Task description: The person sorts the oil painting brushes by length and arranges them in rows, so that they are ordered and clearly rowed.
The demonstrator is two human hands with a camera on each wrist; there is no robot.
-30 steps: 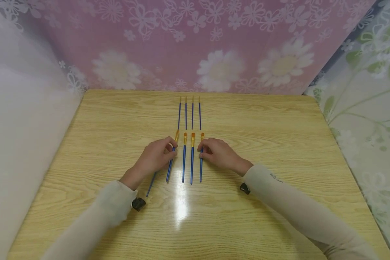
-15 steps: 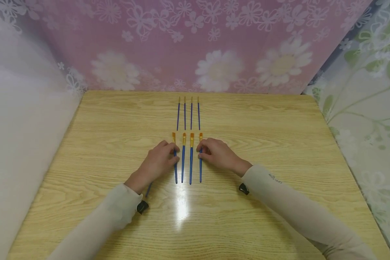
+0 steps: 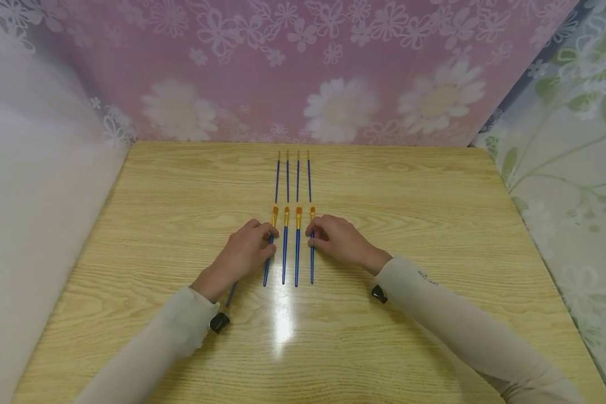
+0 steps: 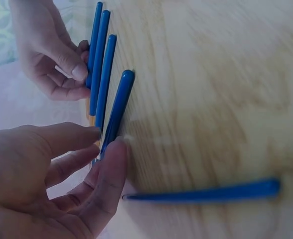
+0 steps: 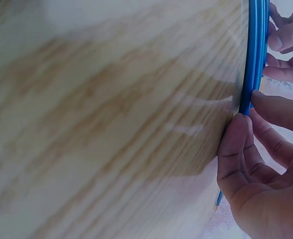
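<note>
In the head view my left hand (image 3: 243,251) pinches the leftmost flat paintbrush (image 3: 266,273) of the front row between thumb and fingers. That brush leans slightly, its orange bristles pointing away and its blue handle end toward me. At the row's right end, my right hand (image 3: 342,240) pinches another paintbrush (image 3: 312,270) near its gold ferrule. Two more paintbrushes, a left one (image 3: 285,255) and a right one (image 3: 297,258), lie side by side between the hands. From the left wrist view, the pinched brush's handle (image 4: 120,99) slants beside the others.
Farther back lies a row of several thin paintbrushes (image 3: 288,179) with purple-blue handles. A separate blue brush (image 3: 231,294) lies partly hidden under my left wrist. The wooden table (image 3: 409,191) meets a pink floral backdrop (image 3: 257,84) at its far edge.
The left brush first straightened and shifted right toward the row, then its handle end swung back a little left. My right hand has stayed in place.
</note>
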